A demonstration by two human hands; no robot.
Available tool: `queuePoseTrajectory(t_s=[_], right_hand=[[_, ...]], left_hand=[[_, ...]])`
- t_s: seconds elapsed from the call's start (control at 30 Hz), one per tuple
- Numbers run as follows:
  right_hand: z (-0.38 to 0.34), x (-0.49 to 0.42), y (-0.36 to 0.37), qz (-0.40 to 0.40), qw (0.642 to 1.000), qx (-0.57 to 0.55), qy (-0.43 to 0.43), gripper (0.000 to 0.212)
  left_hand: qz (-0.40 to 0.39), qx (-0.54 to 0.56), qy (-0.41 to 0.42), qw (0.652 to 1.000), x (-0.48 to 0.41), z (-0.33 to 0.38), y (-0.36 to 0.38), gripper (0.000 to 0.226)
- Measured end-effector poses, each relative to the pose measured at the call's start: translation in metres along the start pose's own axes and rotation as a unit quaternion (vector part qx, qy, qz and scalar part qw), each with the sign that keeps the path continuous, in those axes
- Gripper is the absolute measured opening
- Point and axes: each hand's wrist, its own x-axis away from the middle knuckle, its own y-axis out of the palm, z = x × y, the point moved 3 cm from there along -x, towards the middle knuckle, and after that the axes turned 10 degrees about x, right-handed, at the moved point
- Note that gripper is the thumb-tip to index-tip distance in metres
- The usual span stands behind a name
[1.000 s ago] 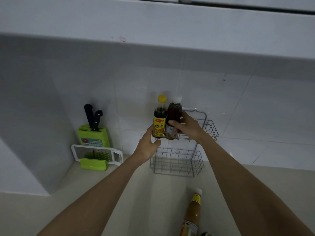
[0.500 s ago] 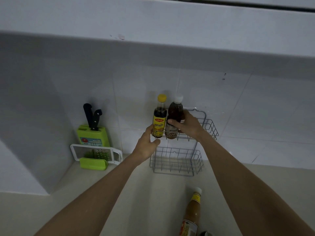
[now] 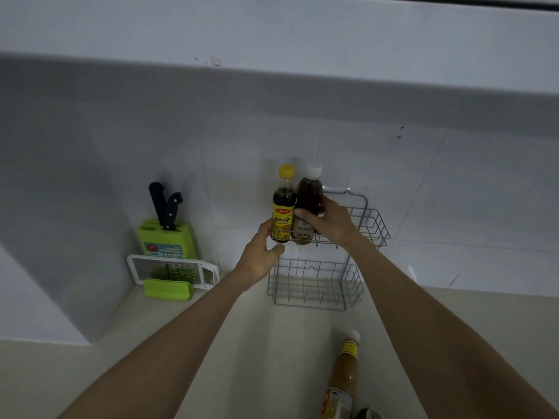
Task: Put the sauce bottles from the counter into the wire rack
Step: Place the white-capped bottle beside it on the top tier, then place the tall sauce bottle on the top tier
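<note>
A two-tier wire rack (image 3: 373, 225) stands against the tiled wall. In the left end of its upper basket stand two bottles side by side: a dark one with a yellow cap and yellow label (image 3: 283, 204), and a brown one with a white cap (image 3: 308, 198). My right hand (image 3: 328, 220) is wrapped around the white-capped bottle's lower half. My left hand (image 3: 261, 255) grips the upper basket's left front corner, just below the yellow-capped bottle. A tall light-brown sauce bottle (image 3: 343, 379) stands on the counter near the bottom edge.
A green knife block (image 3: 166, 237) with two black-handled knives stands left of the rack, a white and green grater (image 3: 171, 275) in front of it. A dark lid (image 3: 370, 414) shows at the bottom edge. An upper cabinet (image 3: 272, 34) overhangs the counter.
Both hands and both bottles have stayed nearly where they were; the white-capped bottle has settled slightly into the upper basket.
</note>
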Motion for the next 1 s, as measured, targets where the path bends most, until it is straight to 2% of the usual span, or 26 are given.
queuePoseTrajectory(t_s=[0.23, 0.33, 0.43, 0.53, 0.63, 0.77, 0.9, 1.0], right_hand=[[0.000, 0.008, 0.005, 0.004, 0.999, -0.026, 0.020, 0.063], [-0.001, 0.029, 0.003, 0.112, 0.991, -0.070, 0.020, 0.058], [0.004, 0.064, 0.003, 0.227, 0.964, -0.130, 0.038, 0.041], [0.020, 0.106, 0.015, 0.254, 0.950, -0.165, 0.076, 0.027], [0.046, 0.140, 0.040, 0.215, 0.960, -0.116, 0.136, 0.024], [0.076, 0.170, 0.081, 0.064, 0.972, -0.022, 0.225, 0.039], [0.092, 0.194, 0.111, -0.085, 0.942, 0.087, 0.313, 0.052], [0.102, 0.205, 0.129, -0.132, 0.911, 0.178, 0.347, 0.059]], left_hand=[[-0.003, -0.026, 0.008, 1.000, -0.001, -0.003, 0.001, 0.065], [0.040, -0.026, -0.006, 0.999, 0.006, -0.009, 0.005, 0.070], [0.091, -0.010, -0.026, 0.995, 0.021, -0.019, 0.014, 0.062], [0.076, -0.006, -0.065, 0.995, 0.041, -0.039, 0.034, 0.056], [0.049, -0.014, -0.113, 0.992, 0.063, -0.061, 0.056, 0.055], [0.028, -0.030, -0.169, 0.985, 0.090, -0.089, 0.077, 0.056], [0.016, -0.042, -0.211, 0.976, 0.116, -0.114, 0.087, 0.054], [0.009, -0.047, -0.226, 0.973, 0.131, -0.129, 0.089, 0.053]])
